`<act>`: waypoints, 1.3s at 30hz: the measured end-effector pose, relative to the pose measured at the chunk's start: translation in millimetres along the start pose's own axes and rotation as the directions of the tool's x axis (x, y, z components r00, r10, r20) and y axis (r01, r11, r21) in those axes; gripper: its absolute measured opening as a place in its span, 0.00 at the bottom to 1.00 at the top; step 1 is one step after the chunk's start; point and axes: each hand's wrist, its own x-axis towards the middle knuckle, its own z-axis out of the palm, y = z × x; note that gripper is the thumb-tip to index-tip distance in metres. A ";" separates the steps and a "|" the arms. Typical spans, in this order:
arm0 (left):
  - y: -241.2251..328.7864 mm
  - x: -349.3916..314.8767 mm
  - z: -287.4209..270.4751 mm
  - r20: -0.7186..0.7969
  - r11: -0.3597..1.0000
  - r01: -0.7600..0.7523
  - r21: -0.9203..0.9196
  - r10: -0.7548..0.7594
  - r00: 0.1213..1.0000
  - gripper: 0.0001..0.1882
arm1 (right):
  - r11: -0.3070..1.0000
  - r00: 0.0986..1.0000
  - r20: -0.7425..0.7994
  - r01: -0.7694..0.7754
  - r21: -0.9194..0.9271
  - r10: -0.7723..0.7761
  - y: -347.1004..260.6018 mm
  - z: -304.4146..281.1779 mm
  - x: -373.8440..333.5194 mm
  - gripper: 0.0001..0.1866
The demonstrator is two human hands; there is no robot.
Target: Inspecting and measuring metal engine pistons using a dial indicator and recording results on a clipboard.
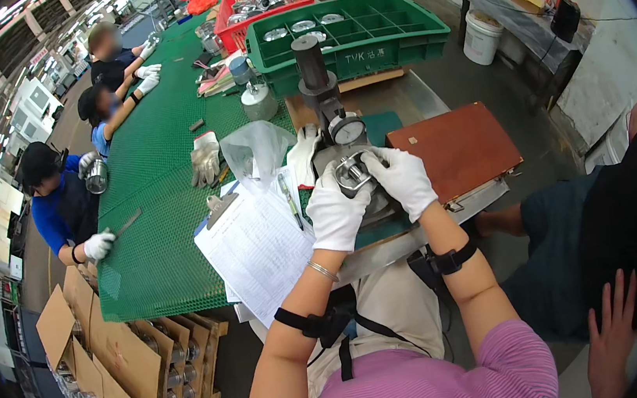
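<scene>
A shiny round metal part (351, 171) with a raised middle is held between both my white-gloved hands. My left hand (338, 208) wraps its left and near side. The fingers of my right hand (404, 179) close on its right side, partly hiding it. Just beyond it stands a dial gauge (347, 129) on a dark stand (311, 62). Whether the metal part touches the gauge's base, I cannot tell. Left of my hands lie printed sheets on a clipboard (251, 230), with a pen (291, 202) on top.
A brown case (456, 153) lies to the right. Behind the gauge are a green divided crate (353, 57) with round metal parts and a red basket (265, 8). Spare gloves (205, 158) and a plastic bag (256, 151) rest on the green mat (157, 233). Several co-workers sit left; another person is close right.
</scene>
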 end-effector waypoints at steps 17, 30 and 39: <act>-29.1 29.1 1.2 0.155 0.983 0.076 -0.167 -0.050 0.987 0.40 | 0.999 0.975 -0.218 0.051 -0.006 -0.051 8.4 27.3 -0.2 0.23; -55.8 38.7 11.2 0.063 0.975 -0.223 -0.005 0.222 0.973 0.37 | 0.997 0.958 -0.277 0.071 -0.006 -0.070 8.4 33.1 -1.0 0.22; -44.4 39.6 4.6 0.250 0.981 0.080 -0.175 -0.035 0.968 0.39 | 0.997 0.956 -0.282 0.072 -0.038 -0.080 12.9 32.3 -2.0 0.22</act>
